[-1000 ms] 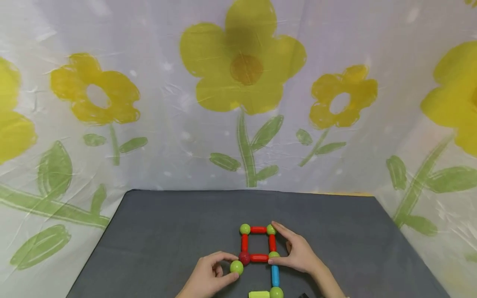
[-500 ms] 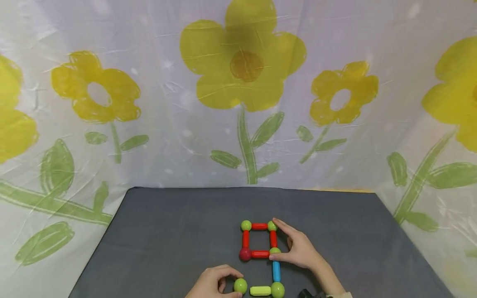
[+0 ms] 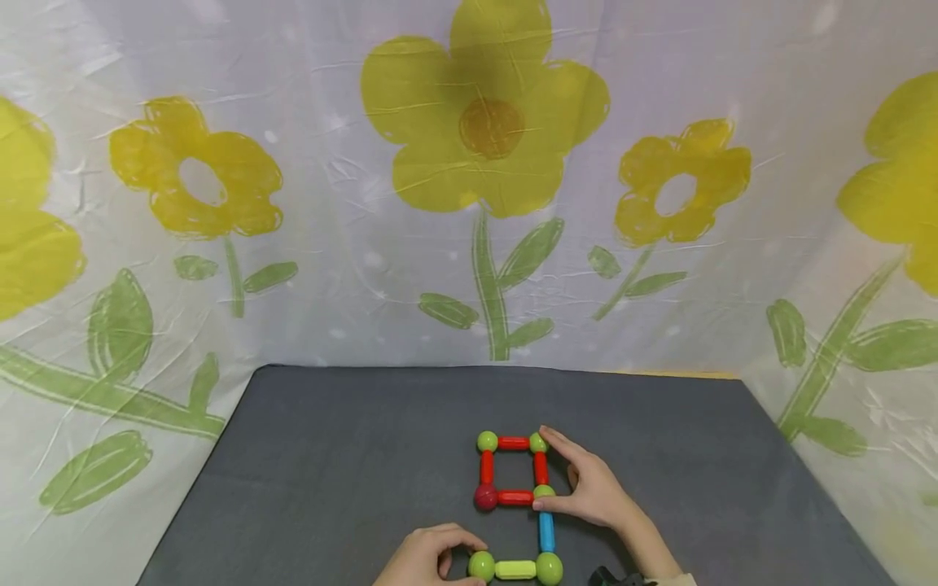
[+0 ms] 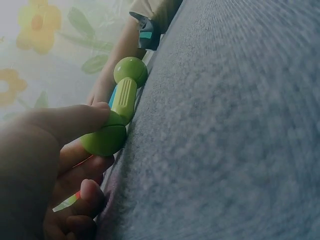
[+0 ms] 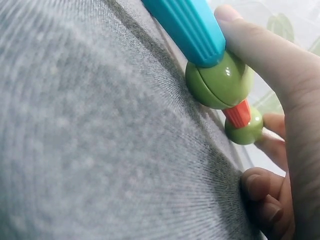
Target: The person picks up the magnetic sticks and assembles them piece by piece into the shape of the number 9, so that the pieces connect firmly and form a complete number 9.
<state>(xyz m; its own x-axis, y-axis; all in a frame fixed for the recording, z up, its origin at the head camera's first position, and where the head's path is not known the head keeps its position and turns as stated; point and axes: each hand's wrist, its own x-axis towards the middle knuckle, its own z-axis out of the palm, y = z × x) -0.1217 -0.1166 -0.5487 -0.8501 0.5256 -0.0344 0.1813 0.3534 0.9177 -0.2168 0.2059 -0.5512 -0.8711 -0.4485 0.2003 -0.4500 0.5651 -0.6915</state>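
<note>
Head view: 5 green balls, 1 dark red ball (image 3: 484, 496), 4 red rods, 1 blue rod (image 3: 545, 531), 1 yellow-green rod (image 3: 515, 569), all joined flat on the grey worktop (image 3: 330, 456), flowered sheet (image 3: 293, 203) behind. Left hand (image 3: 425, 560) grip narrow, pinching the end green ball (image 3: 480, 565) against the yellow-green rod. Right hand (image 3: 595, 488) grip pinches the middle green ball (image 3: 544, 492).

Left wrist: thumb over that ball (image 4: 105, 140).

Right wrist: thumb on the glossy ball (image 5: 220, 80).
</note>
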